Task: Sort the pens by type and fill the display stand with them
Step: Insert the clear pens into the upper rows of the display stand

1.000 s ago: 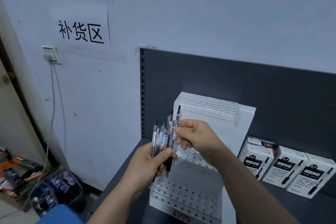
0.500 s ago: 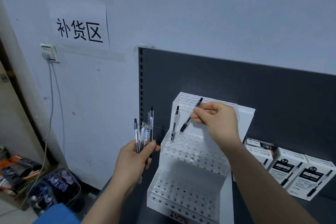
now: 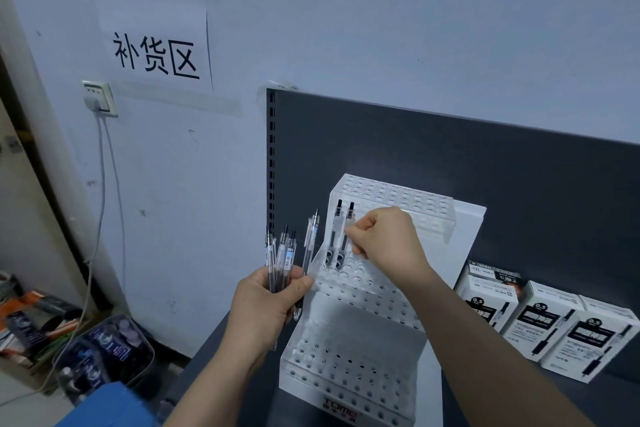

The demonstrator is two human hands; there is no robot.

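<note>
While the left hand is raised just beside the left edge of the display stand, with its forearm coming up from the bottom of the view, its fingers and thumb are clenched round the lower ends of a bunch of pens. These pens fan upward out of the fist and are held in the air level with the stand's middle tier.

The right hand reaches in from the lower right. Its forearm stretches diagonally across the front of the stand, and the back of the hand faces the camera. Its fingers are curled in, and thumb and forefinger pinch the upper barrel of a clear pen. This pen stands upright in a hole at the left end of the middle tier. A second pen stands just beside it on the left in the neighbouring hole, with no hand on it. Both have their black ends up.

The stand is white, with three stepped tiers of holes, and it sits on a dark grey shelf. To its right a row of white boxes printed with pens lies on the same shelf. On the wall hang a paper sign and a socket with a cable running down. A basket sits on the floor at lower left.
</note>
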